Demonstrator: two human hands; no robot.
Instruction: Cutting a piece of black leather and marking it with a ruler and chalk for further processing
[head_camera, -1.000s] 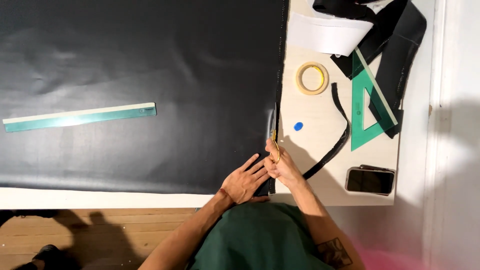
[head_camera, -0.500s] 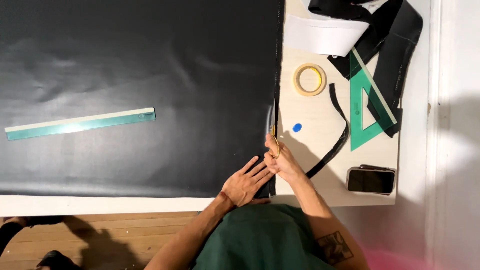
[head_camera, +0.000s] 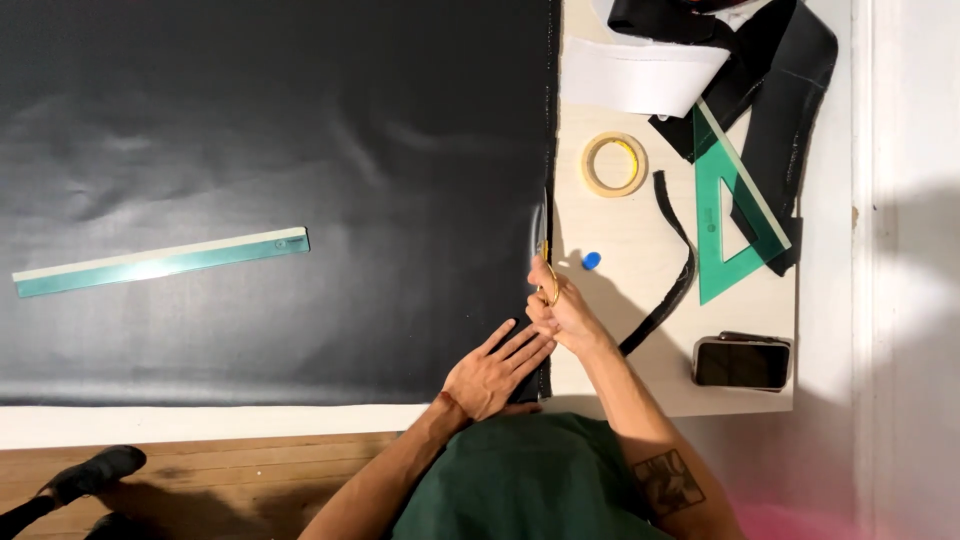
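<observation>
From the head camera, a large black sheet (head_camera: 270, 180) covers most of the table (head_camera: 620, 230), its right edge running straight up the table beside the bare pale wood. The right hand (head_camera: 560, 310) is curled shut around a pair of scissors (head_camera: 546, 272) with gold-coloured handles, the blades pointing away from the person along that right edge of the sheet, so the cut follows the margin. The left hand (head_camera: 495, 372) lies flat and open, fingers spread, pressing on the sheet near the table's front edge just beside the scissors; it grips nothing and seems to be there to keep the material from sliding.

A long green ruler (head_camera: 160, 262) rests on the sheet toward the table's left side, well apart from both hands. On the bare wood to the right sit a roll of tape (head_camera: 614, 164), a small blue object (head_camera: 591, 260) too small to identify, a narrow black strip (head_camera: 672, 270) curving toward the front edge, a green set square (head_camera: 735, 205) and a dark phone (head_camera: 741, 361) near the front right corner.

The scissor blades are hard to make out against the dark sheet, so how far they are open cannot be told. Black scraps and a white sheet (head_camera: 640, 75) at the far right corner are cut off by the frame.
</observation>
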